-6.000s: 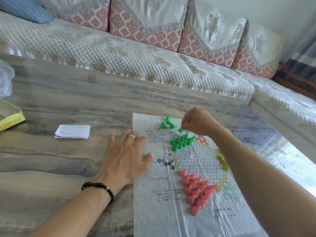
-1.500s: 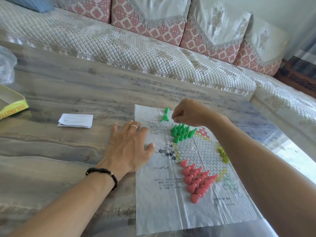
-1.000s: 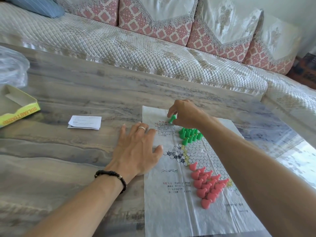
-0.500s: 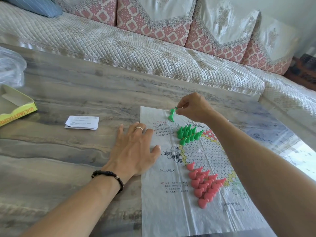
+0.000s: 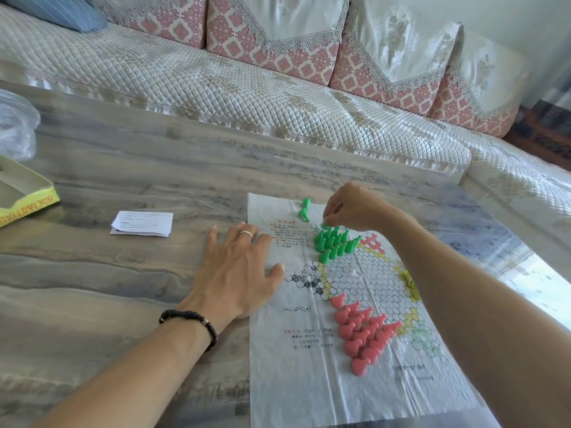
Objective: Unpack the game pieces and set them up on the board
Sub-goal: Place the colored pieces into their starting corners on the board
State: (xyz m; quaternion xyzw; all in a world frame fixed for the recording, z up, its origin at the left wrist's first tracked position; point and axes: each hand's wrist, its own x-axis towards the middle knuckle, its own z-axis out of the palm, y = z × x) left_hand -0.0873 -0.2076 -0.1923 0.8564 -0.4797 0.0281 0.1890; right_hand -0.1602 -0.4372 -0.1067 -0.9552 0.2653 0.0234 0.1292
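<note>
Fingers (image 5: 332, 213) of right hand (image 5: 355, 208) curled, pinching a green peg (image 5: 324, 225) just above the far tip of the green cluster (image 5: 335, 242) on the board (image 5: 355, 288). Fingers of left hand (image 5: 238, 270) straight and spread, pressed flat across the board's left edge and onto the worktop (image 5: 123, 288), holding nothing; ring (image 5: 245, 233) on one finger, dark bead bracelet (image 5: 188, 318) at the wrist.

Board: thin printed sheet, flat on the worktop, hexagonal grid of circles with coloured corners. Green cluster standing packed in the far corner. Two loose green pegs (image 5: 305, 208) near the sheet's far left edge, apart from the cluster, upright or leaning cannot tell. Pink pegs (image 5: 361, 332) standing in a tight triangle at the near corner. Yellow pegs (image 5: 409, 282) at the right side, mostly hidden behind the right forearm.

Folded leaflet (image 5: 142, 223) on the worktop left of the board, well apart. Yellow box (image 5: 24, 196) open at the left edge, clear bag (image 5: 15, 128) beyond it. Quilted sofa (image 5: 247, 88) behind the worktop, blue cushion (image 5: 61, 10) at its far left.
</note>
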